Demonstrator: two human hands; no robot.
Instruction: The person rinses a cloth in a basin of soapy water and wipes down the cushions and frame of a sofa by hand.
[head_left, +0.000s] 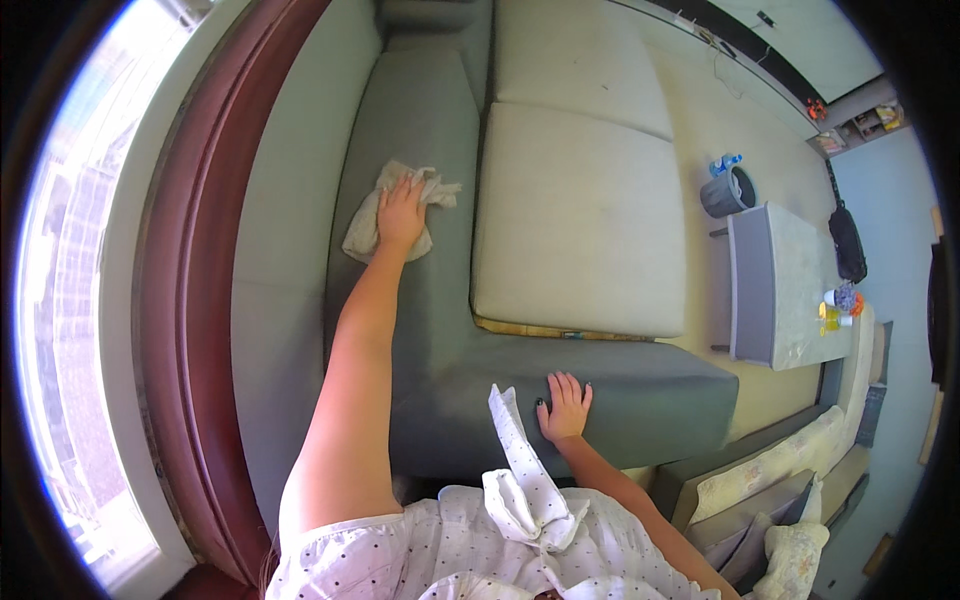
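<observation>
My left hand (401, 211) presses from above on a crumpled off-white cloth (364, 229), its arm stretched far forward. The cloth lies on the grey top of the sofa's backrest (409, 112), and a loose end of it spreads to the right of my fingers. My right hand (566, 410) rests, fingers apart and holding nothing, on the grey sofa armrest (652, 390) nearer to me. Pale beige seat cushions (577, 225) sit inside the corner that the backrest and armrest form. Under the near cushion's front edge a patterned strip (525, 330) shows.
A dark red ledge (210, 285) runs along the bright window (75, 300) at the left. On the floor to the right stand a grey bin (724, 196), a blue-capped bottle (724, 163) and a grey-white table (787, 289). Another sofa with a quilted cover (772, 450) is at the lower right.
</observation>
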